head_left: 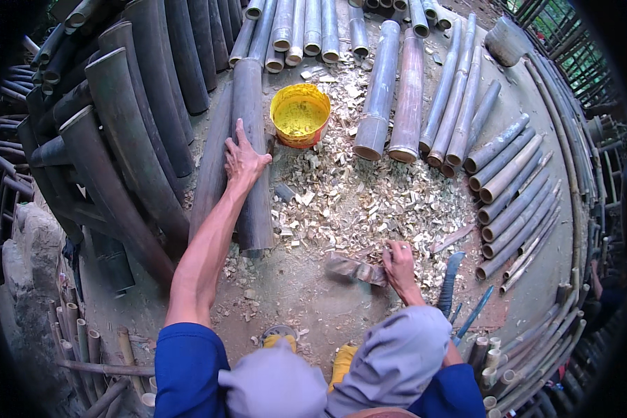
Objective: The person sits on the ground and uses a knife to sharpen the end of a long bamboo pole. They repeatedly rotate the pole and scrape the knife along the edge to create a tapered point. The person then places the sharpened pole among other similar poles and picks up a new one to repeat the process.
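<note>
Stretched far forward, my left hand (246, 157) lies on a long dark half-round bamboo piece (252, 202), its fingers spread across the surface. A second dark bamboo length (212, 164) lies along its left side. My right hand (400, 265) is low, beside my right knee, with its fingers curled in at the right end of a short brown block-like piece (355, 269). That piece looks worn and flat-sided; its exact kind is unclear. Just right of my left hand stands a yellow bucket (299, 115) with yellow stuff inside.
Pale wood chips (369, 202) cover the ground ahead. Curved dark bamboo pieces (129, 132) lean at the left. Bamboo tubes (377, 90) lie at the back, with a stack of thinner tubes (515, 202) at right. A dark curved tool (451, 282) lies right of my right hand.
</note>
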### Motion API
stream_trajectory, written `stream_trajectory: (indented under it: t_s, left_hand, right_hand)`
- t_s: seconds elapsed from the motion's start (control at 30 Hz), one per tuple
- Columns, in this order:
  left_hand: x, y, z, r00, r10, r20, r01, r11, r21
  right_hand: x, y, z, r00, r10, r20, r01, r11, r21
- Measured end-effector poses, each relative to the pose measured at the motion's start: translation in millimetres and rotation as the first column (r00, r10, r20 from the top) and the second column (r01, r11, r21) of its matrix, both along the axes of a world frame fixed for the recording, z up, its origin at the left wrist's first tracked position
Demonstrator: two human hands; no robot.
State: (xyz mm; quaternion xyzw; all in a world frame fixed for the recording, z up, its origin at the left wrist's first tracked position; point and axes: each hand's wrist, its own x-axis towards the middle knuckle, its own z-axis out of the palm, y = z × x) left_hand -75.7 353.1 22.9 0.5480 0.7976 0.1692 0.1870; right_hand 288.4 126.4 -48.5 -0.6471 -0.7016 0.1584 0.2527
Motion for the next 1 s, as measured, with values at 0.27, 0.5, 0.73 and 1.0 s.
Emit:
stream_trajectory:
  t_s: [0.27,0.5,0.73,1.0]
  left_hand:
    - [-1.5,4.0,1.0,0.997,0.068,0.036,-0.067,0.997,-0.032]
    - [-10.0,2.3,1.4,0.997,0.073,-0.004,-0.073,0.995,-0.067]
    - [-4.4,2.6,3.5,0.999,0.041,0.007,-0.041,0.999,-0.032]
    - [-5.4,0.6,9.7,0.999,0.034,-0.007,-0.034,0.999,-0.023]
  right_hand:
    - [4.5,17.2,-41.1,0.992,-0.113,0.048,0.114,0.993,-0.019]
    - [9.2,90.1,2.9,0.98,0.143,0.138,-0.083,0.924,-0.374]
    - [10.0,152.6,9.5,0.96,0.204,0.191,-0.043,0.783,-0.621]
    - [-0.9,164.5,11.0,0.97,0.164,0.179,0.006,0.721,-0.693]
